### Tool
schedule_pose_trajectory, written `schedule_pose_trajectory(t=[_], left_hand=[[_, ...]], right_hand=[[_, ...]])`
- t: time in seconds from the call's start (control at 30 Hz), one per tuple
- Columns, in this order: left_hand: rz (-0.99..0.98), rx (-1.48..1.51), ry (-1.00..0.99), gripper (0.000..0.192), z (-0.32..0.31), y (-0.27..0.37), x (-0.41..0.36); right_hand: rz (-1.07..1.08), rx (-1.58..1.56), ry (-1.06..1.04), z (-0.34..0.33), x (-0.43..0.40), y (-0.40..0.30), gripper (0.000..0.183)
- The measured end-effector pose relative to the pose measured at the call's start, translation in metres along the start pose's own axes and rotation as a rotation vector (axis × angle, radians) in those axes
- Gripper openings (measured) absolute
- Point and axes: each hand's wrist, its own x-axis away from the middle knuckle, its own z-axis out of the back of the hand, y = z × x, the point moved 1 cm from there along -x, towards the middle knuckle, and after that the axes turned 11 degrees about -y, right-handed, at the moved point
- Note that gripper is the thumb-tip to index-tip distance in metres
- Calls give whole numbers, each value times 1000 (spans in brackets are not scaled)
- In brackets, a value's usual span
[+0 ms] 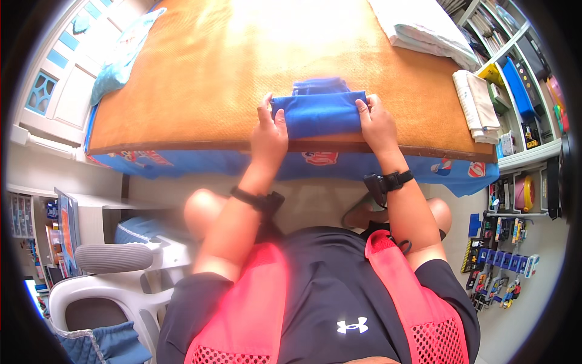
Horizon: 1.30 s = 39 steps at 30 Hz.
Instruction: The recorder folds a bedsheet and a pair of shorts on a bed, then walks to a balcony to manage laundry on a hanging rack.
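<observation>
A piece of blue fabric [320, 113], folded into a flat rectangle, lies at the front edge of a bed covered by an orange-brown woven mat [204, 91]. My left hand [271, 129] grips its left end, thumb on top and fingers at the corner. At the right end, my right hand [379, 123] holds it the same way. Just behind the rectangle, touching or partly under it, shows more blue fabric [320, 85] with layered edges. Whether the two are one garment I cannot tell. Both wrists wear black straps with small devices.
Folded white bedding [432, 41] and a folded cream towel [476, 107] lie on the bed's right side, beside a shelf unit [529, 157]. A light blue pillow [120, 59] is at the left edge. A white swivel chair [95, 291] stands at lower left; toy vehicles [500, 264] hang at right.
</observation>
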Motion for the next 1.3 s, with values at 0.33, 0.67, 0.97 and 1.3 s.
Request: schedule_pose_trajectory(t=[0.33, 0.67, 0.97, 1.3], left_hand=[[2, -341, -186, 63, -1, -15, -5], [-64, -230, -126, 77, 55, 4, -33], [-118, -581, -572, 75, -36, 18, -10], [-39, -689, -623, 85, -8, -10, -7]], right_hand=[[-7, 243, 76, -6, -2, 6, 31], [5, 316, 114, 36, -13, -21, 57], [381, 555, -427, -40, 4, -37, 69], [217, 620, -348, -16, 0, 10, 66]])
